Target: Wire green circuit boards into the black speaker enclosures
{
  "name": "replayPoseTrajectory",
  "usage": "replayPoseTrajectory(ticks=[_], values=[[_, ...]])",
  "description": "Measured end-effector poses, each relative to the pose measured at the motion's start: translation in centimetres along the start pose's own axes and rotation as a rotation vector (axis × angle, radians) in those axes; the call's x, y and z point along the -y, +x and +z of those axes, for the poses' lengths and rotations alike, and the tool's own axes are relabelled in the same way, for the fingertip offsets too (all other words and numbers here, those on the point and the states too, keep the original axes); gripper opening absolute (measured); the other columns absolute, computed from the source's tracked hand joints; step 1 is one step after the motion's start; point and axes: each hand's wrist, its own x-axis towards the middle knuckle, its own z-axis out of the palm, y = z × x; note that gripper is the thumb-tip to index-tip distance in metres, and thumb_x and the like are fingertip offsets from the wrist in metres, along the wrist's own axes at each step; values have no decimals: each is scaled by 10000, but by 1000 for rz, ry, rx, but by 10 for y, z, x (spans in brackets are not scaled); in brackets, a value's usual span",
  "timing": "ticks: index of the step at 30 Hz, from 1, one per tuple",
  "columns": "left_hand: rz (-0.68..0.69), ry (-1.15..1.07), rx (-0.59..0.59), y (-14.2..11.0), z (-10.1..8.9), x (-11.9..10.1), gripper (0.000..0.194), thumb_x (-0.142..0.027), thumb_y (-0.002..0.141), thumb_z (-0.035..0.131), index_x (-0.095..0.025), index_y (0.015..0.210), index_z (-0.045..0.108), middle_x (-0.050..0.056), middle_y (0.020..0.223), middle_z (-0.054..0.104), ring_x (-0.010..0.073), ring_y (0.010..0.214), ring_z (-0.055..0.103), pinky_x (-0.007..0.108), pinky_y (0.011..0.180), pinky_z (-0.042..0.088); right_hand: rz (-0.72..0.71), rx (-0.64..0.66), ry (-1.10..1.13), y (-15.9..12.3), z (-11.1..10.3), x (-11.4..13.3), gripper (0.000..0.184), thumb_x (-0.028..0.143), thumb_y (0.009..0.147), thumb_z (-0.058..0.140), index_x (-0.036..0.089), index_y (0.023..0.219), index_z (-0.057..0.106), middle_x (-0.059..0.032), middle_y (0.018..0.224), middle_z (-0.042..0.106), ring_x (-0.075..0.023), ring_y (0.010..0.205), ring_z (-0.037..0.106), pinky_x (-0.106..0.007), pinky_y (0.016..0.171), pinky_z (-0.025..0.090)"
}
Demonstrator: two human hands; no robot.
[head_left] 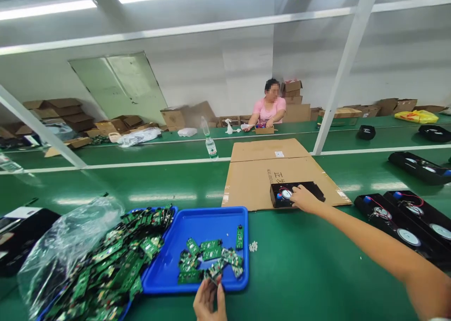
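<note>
Left hand (pixel 210 300) pinching circuit board (pixel 213 279) between fingertips at near rim of blue tray (pixel 190 222); board's long axis showing too small to tell. Right hand (pixel 303 198) touching top of black speaker housing (pixel 282 200), whether gripping it impossible to tell. Housing lying on cardboard (pixel 253 175) under fingers, extending to both sides, long axis running left to right, blue-part end pointing left. Board heap (pixel 123 260) lying left of tray.
</note>
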Motion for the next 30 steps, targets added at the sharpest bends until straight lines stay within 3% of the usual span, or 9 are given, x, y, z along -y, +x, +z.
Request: replayPoseTrajectory(ticks=[4,7,12,16,21,23,26,28,30], values=[[-70,-42,105,-12,-1,-20,547,-391,611,796,-178,1023,504,59,930,643,194,809,688,284,720,566,17,7,76,-66,-32,66,109,185,743,706,173,695,609,-44,684,625,-205,813,506,-338,718,269],[-123,-132,162,-28,10,-40,533,-328,662,781,-211,1066,455,35,982,598,167,797,698,266,738,560,39,-4,186,-114,-56,121,147,139,731,693,177,662,570,-18,630,595,-192,745,485,-346,721,261],[-364,-199,420,-48,31,-53,560,-323,654,792,-224,1068,430,38,928,635,217,819,704,313,746,557,109,-61,362,-147,-74,182,192,82,717,653,178,608,528,-5,579,559,-180,668,451,-350,727,273],[-580,-260,547,-54,34,-59,534,-318,676,778,-231,1076,435,81,998,665,259,864,697,388,775,551,127,-18,426,-146,-64,198,215,62,778,577,175,605,517,-7,581,543,-171,654,453,-339,707,284],[-852,-363,670,-57,32,-67,576,-283,618,823,-215,1081,488,96,995,675,318,940,675,382,756,550,82,134,528,-147,-59,198,177,142,850,529,181,680,556,-40,670,578,-196,687,492,-322,643,331],[-874,-377,694,-58,30,-66,595,-272,591,838,-198,1097,534,95,980,676,331,961,666,380,773,547,156,161,605,-149,-63,194,127,233,893,505,175,847,608,-58,762,604,-213,741,514,-331,668,378],[-847,-369,738,-58,29,-65,575,-257,552,855,-160,1065,613,86,927,687,331,954,668,394,833,532,325,172,797,-149,-71,190,315,355,934,448,194,1192,530,-54,839,603,-203,764,532,-347,717,433],[-794,-322,752,-58,31,-66,531,-252,540,859,-148,1014,644,86,906,701,319,963,666,393,850,528,456,146,965,-144,-75,191,375,388,945,417,212,1271,474,-29,794,585,-176,703,534,-335,711,456],[-739,-265,743,-58,34,-70,480,-211,543,855,-147,973,651,87,913,715,277,952,671,343,827,536,582,39,1143,-137,-76,193,351,385,945,420,221,1244,504,-29,804,589,-162,694,551,-319,709,476]])
